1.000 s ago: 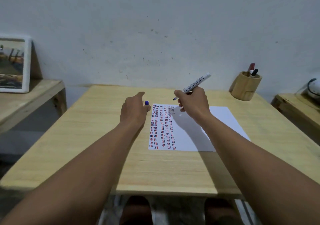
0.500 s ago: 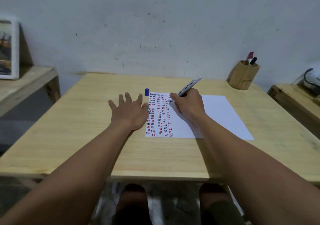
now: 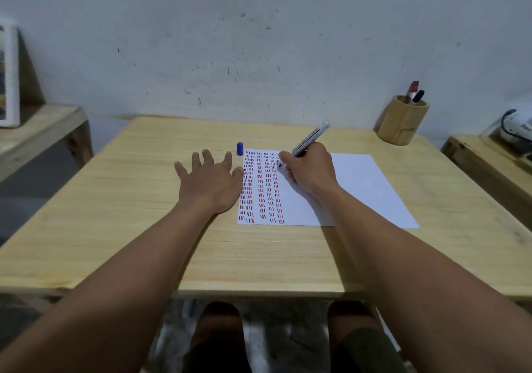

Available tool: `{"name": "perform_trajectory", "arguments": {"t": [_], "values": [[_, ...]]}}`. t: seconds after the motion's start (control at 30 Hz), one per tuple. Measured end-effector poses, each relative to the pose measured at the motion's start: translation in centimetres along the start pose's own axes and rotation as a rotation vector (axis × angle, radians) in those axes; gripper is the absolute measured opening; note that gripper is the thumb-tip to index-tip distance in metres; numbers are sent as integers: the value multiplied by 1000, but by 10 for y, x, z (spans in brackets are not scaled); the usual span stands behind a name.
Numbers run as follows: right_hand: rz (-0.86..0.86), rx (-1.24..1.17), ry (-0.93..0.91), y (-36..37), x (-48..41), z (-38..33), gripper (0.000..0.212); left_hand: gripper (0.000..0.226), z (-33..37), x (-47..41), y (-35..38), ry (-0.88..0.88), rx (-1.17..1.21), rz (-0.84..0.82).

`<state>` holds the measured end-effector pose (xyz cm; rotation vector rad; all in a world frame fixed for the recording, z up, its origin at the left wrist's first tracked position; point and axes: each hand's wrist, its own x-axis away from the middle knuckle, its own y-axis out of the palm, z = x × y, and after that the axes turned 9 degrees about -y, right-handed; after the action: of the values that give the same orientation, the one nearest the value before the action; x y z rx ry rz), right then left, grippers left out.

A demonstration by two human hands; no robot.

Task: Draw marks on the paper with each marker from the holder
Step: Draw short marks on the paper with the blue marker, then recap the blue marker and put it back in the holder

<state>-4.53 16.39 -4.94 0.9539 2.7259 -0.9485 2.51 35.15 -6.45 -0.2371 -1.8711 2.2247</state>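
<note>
A white sheet of paper lies on the wooden table; its left part carries several columns of short red, blue and dark dashes. My right hand grips a white-barrelled marker with its tip down on the paper near the top of the columns. My left hand lies flat with fingers spread on the table, touching the paper's left edge. The marker's blue cap stands upright just beyond my left fingers. A round wooden holder at the table's far right contains a red marker and a black marker.
A low wooden shelf with a framed picture stands at the left. Another wooden bench at the right carries a white object. A grey wall runs behind the table. My knees show below the table's near edge.
My left hand let go of the blue cap, leaving it upright, and flattened beside the paper. My right hand lowered the marker from the air until its tip reached the paper.
</note>
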Motion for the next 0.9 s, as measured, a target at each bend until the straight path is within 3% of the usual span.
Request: {"name": "perform_trajectory", "arguments": {"t": [0.2,0.33,0.4,0.5,0.7,0.9], "values": [[18,-17,17,-3,1,-1,27,65,1,-1,-1,-29,47,-4],[72,-127,64,-6,-3,-2,28,63,9,-9,-10,-113,199,121],[102,-150,84,-10,-7,-4,29,60,15,-16,-18,-60,306,162],[100,-237,90,-19,-12,-8,24,52,22,-28,-25,48,353,168],[87,-592,179,-33,-11,-27,18,23,23,-41,-30,73,357,238],[118,-737,187,-44,-19,-39,12,9,52,-35,-59,-6,867,215]]}}
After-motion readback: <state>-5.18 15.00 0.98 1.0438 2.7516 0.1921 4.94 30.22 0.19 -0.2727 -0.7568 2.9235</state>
